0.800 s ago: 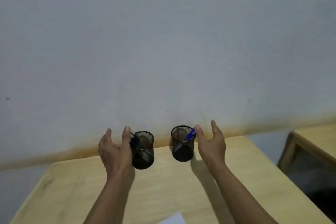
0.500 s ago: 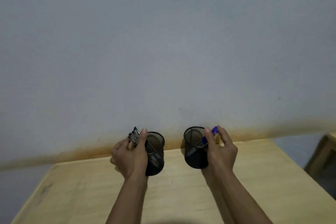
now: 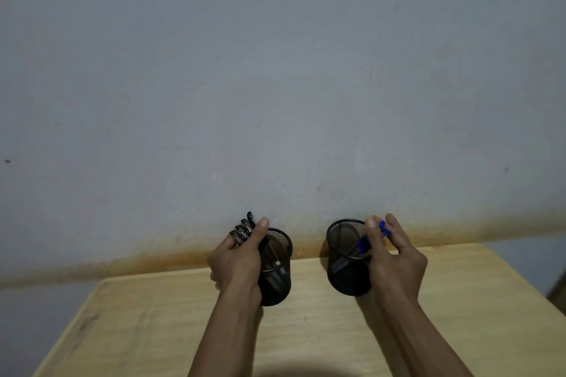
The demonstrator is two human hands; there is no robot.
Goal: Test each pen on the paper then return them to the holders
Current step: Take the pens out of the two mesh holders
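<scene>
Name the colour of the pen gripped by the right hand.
Blue; the pen in the right hand shows best in the head view.

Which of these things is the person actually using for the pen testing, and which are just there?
In use:
- left hand gripping the black pens
- left mesh holder
- right hand pinching the blue pen
- right mesh holder

Just there:
- wooden table
- stained wall

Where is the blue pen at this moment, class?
In the head view the blue pen leans in the right-hand mesh holder near the wall, pinched at its top by the right hand.
</scene>
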